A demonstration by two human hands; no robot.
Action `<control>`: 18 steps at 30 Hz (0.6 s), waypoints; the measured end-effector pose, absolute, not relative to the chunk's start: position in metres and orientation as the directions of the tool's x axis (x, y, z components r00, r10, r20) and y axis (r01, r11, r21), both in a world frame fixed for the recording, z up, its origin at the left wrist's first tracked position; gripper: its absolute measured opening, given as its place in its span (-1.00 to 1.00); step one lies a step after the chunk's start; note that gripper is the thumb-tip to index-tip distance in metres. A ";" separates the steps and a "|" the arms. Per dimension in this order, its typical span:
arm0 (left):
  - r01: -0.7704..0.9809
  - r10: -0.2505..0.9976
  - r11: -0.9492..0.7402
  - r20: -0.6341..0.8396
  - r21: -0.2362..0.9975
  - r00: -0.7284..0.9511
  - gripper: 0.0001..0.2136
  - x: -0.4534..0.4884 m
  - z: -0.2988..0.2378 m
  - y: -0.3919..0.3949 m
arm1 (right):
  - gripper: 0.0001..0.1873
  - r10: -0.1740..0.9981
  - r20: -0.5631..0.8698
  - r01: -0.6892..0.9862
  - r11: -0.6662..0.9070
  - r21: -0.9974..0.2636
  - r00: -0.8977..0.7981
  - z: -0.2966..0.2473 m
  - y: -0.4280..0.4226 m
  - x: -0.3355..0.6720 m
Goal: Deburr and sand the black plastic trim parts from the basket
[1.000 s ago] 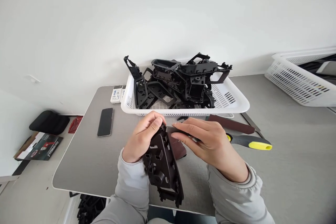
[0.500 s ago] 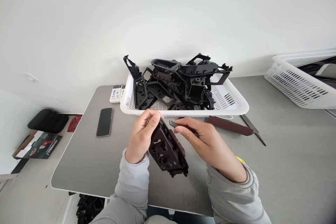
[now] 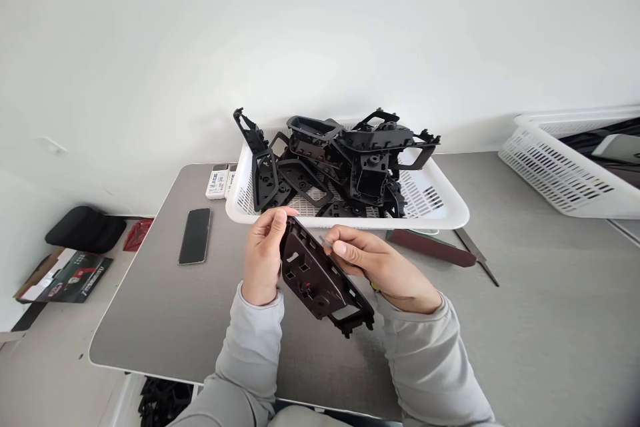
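A dark brown-black moulded plastic part (image 3: 317,273) hangs tilted over the grey table, its clips and square openings facing me. My left hand (image 3: 266,247) grips its upper left end, thumb on top. Close to the part's upper right edge, my right hand (image 3: 373,260) pinches a small flat metal blade (image 3: 326,241). Its tip is at that edge; I cannot tell whether it touches. The rest of the tool is hidden by my fingers. Behind both hands stands a white basket (image 3: 345,221) heaped with black plastic parts (image 3: 315,160).
A phone (image 3: 195,236) and small white boxes (image 3: 219,181) lie on the left of the table (image 3: 145,293). Right of my hands are a brown sanding strip (image 3: 435,248) and a metal file (image 3: 477,257). Another white basket (image 3: 560,173) stands far right.
The plastic part has turned, its lower end swinging right and its clipped face now more toward me. My right hand has moved slightly left with the blade; the view has shifted a little.
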State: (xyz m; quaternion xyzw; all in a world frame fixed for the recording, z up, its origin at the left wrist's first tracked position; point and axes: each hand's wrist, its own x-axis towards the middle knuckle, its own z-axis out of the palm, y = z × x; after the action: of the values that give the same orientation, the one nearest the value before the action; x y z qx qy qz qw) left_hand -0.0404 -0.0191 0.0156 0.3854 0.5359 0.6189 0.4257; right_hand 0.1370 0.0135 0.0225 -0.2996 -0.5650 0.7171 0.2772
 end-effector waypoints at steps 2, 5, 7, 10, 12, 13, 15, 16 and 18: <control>-0.128 0.962 -0.055 0.018 0.990 -0.274 -0.68 -0.040 0.016 -0.020 | -0.55 0.714 -0.112 -0.080 -0.230 -0.970 -0.691 0.021 0.015 0.138; -0.085 0.963 -0.070 0.045 0.994 -0.266 -0.80 -0.038 0.018 -0.020 | -0.54 0.699 -0.124 -0.084 -0.256 -0.963 -0.705 0.020 0.015 0.138; -0.040 0.953 -0.076 0.061 0.996 -0.297 -0.86 -0.037 0.019 -0.020 | -0.53 0.686 -0.138 -0.072 -0.268 -0.961 -0.715 0.021 0.014 0.137; -0.036 0.965 -0.053 0.042 0.998 -0.259 -0.90 -0.038 0.019 -0.020 | -0.51 0.691 -0.152 -0.055 -0.267 -0.962 -0.707 0.022 0.013 0.137; -0.053 0.982 -0.041 0.030 0.998 -0.186 -0.88 -0.041 0.020 -0.020 | -0.52 0.706 -0.152 -0.054 -0.260 -0.964 -0.692 0.023 0.013 0.138; -0.056 0.988 -0.040 0.031 0.998 -0.151 -0.86 -0.042 0.020 -0.020 | -0.52 0.711 -0.150 -0.056 -0.257 -0.965 -0.687 0.023 0.013 0.138; -0.055 0.994 -0.036 0.030 0.998 -0.103 -0.83 -0.043 0.022 -0.021 | -0.53 0.711 -0.141 -0.061 -0.251 -0.966 -0.689 0.022 0.014 0.139; -0.051 0.995 -0.027 0.023 0.998 -0.095 -0.81 -0.043 0.023 -0.022 | -0.53 0.708 -0.136 -0.062 -0.246 -0.967 -0.693 0.022 0.015 0.139; -0.044 0.995 0.004 -0.008 0.999 -0.096 -0.79 -0.042 0.024 -0.022 | -0.53 0.701 -0.125 -0.058 -0.231 -0.971 -0.702 0.023 0.016 0.140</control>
State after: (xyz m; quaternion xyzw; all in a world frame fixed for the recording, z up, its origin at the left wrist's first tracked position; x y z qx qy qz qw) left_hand -0.0422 -0.0221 0.0241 0.4631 0.5138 0.5327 0.4876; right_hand 0.1396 0.0159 0.0227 -0.2856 -0.5632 0.7306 0.2597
